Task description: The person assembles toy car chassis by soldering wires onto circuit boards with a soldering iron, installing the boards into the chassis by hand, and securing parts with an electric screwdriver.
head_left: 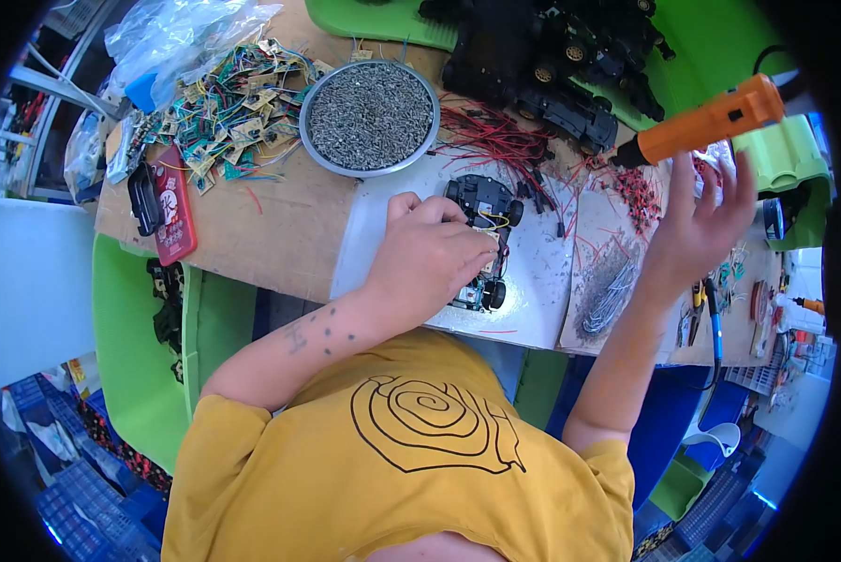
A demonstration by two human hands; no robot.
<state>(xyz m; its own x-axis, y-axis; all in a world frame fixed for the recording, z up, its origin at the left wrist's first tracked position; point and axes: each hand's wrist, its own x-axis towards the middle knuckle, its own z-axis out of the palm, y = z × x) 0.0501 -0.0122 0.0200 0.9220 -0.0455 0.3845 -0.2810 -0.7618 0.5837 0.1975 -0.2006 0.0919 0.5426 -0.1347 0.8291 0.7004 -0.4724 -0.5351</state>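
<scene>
My left hand [430,245] lies over a black toy car chassis [481,195] on a white sheet, its fingers curled onto the middle. Wheels and a yellow wire show around the hand, and part of a circuit board shows below it. What the fingertips press on is hidden. My right hand [706,220] is raised at the right, its fingers spread just below an orange electric screwdriver [711,120]. The screwdriver hangs tilted, its dark tip pointing left; I see no grip around it.
A round metal bowl of small screws [369,117] stands behind the chassis. Wired circuit boards [238,112] are heaped to its left, red wires [500,136] to its right. Black car bodies [552,66] fill the back. A red packet [174,206] lies at the left edge.
</scene>
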